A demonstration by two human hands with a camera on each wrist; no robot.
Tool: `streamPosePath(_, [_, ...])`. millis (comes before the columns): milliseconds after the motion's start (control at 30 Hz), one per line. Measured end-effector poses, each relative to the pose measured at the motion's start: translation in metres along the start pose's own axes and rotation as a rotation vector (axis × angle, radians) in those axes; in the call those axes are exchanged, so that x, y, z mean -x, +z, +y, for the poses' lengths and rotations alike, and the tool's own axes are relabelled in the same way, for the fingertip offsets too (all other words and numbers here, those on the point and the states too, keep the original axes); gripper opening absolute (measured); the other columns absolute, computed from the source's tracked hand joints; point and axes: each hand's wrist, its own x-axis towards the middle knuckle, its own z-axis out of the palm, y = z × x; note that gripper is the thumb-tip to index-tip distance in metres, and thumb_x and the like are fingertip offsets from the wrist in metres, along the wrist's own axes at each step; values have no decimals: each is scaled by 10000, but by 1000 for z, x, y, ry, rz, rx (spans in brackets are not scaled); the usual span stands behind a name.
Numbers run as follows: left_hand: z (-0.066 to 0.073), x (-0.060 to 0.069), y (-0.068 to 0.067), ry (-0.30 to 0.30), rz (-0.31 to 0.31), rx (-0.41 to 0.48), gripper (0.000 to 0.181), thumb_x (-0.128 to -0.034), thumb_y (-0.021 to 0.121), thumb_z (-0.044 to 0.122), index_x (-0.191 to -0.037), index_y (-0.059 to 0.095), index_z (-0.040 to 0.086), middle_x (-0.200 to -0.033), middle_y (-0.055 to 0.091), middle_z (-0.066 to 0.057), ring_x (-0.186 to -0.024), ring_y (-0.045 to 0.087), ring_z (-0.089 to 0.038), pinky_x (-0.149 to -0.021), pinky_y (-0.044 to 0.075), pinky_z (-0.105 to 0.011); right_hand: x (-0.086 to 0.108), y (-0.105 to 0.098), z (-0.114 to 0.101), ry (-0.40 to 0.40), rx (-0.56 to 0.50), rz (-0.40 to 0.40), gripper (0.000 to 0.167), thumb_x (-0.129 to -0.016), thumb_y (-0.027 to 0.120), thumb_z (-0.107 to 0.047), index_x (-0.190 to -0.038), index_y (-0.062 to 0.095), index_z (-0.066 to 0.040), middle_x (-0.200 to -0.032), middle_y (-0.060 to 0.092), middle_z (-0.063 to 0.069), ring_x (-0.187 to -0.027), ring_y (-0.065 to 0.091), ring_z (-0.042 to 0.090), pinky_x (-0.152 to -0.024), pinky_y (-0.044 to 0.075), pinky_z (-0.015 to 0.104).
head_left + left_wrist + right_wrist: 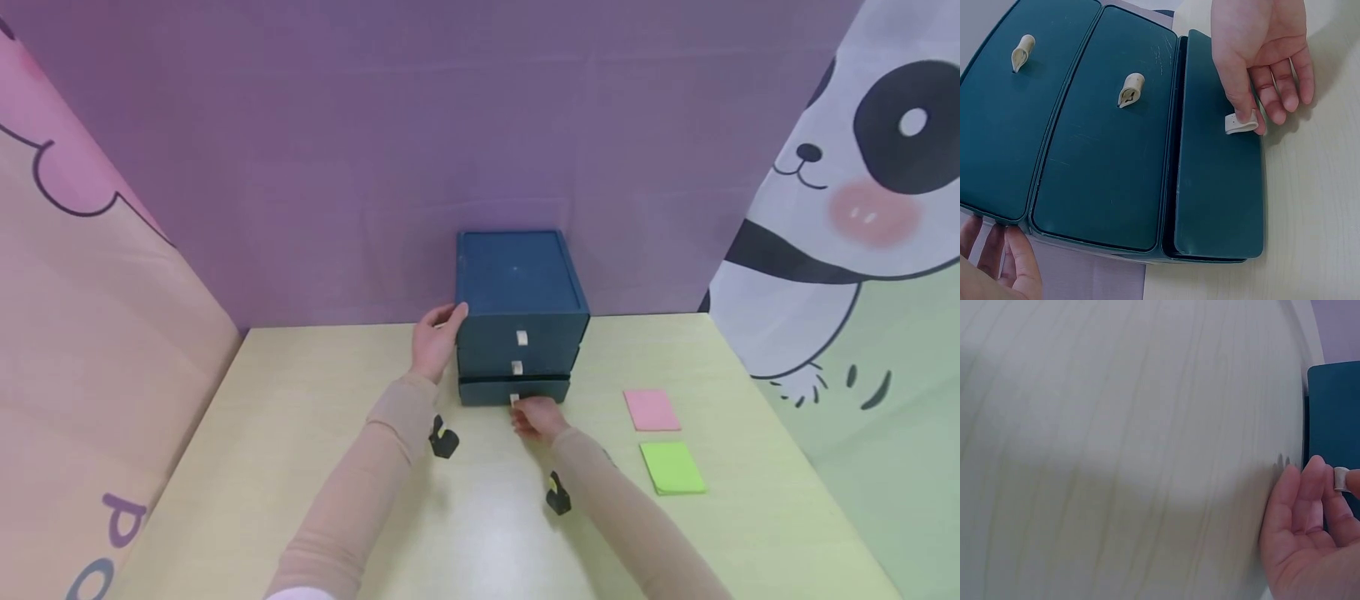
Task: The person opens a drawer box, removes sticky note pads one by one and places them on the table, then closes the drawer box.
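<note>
A dark blue-green drawer box (517,271) with three stacked drawers stands against the purple backdrop. Each drawer front carries a small cream pull tab. The bottom drawer (1219,194) sits slightly out from the others, with a dark gap behind its front. My right hand (538,415) pinches the bottom pull tab (1239,123) between thumb and index finger; its other fingers hang loosely below. Against the box's left side rests my left hand (435,342), its fingers touching that side near the upper front corner. What lies inside the drawers is hidden.
To the right on the pale wooden table (315,467) lie a pink sticky-note pad (652,410) and, nearer, a green sticky-note pad (672,467). A panda-printed cloth (802,317) hangs along the right side. Black wrist-worn pieces show beside both forearms.
</note>
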Motion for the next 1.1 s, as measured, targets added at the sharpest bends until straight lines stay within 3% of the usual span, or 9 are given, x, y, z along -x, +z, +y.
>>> streamPosePath(1100, [1, 2, 0, 4, -5, -11, 473, -888, 638, 385, -1252, 603, 85, -1216, 587, -110, -1128, 533, -255, -960, 466, -408, 4, -4, -1, -7, 28, -6, 232, -904, 563, -118, -1035, 646, 54, -803, 650, 60, -658, 583, 130, -621, 516, 242])
